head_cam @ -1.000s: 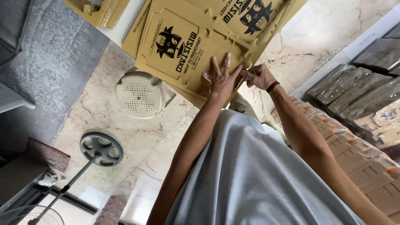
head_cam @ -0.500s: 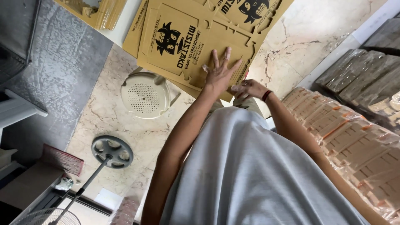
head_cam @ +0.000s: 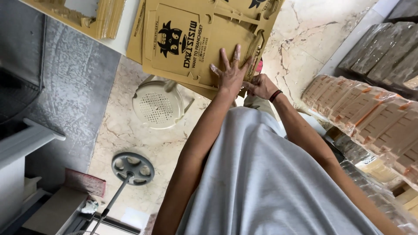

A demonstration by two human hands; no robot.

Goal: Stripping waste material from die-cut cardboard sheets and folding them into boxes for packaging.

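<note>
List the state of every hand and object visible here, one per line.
left hand: fingers spread, pressed flat on the top cardboard sheet
right hand: gripping the sheet's near edge
flat die-cut cardboard sheet: unfolded, lying on a stack
plastic stool: upright on the marble floor
bundled cardboard stacks: wrapped, piled at right
fan base: standing on the floor

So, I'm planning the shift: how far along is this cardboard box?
Done: no fold shows; the die-cut cardboard sheet is unfolded. In hand: left hand presses flat on it, right hand grips its near edge. Left: all folding, and another flat cardboard stack waits beside.
</note>
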